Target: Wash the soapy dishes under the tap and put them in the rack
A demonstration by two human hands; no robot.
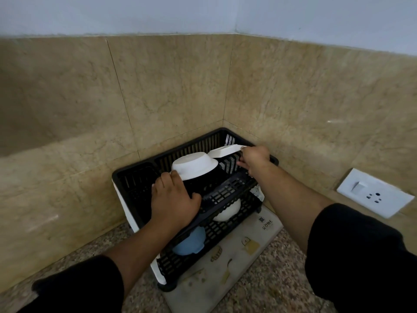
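A black two-tier dish rack (135, 177) stands in the corner of the counter. A white bowl (194, 164) lies upside down in the top tier, and my left hand (173, 202) rests on the rack's front rim with its fingertips touching that bowl. My right hand (255, 159) grips the edge of a white plate (223, 151) at the rack's far right end, tilted over the slots. In the lower tier sit a blue bowl (190, 243) and another white bowl (226, 213), both partly hidden by the bars.
The rack stands on a pale printed mat (237, 260) on a speckled stone counter (277, 279). Beige tiled walls close in behind and to the right. A white switch and socket plate (374, 192) is on the right wall. No tap or sink is in view.
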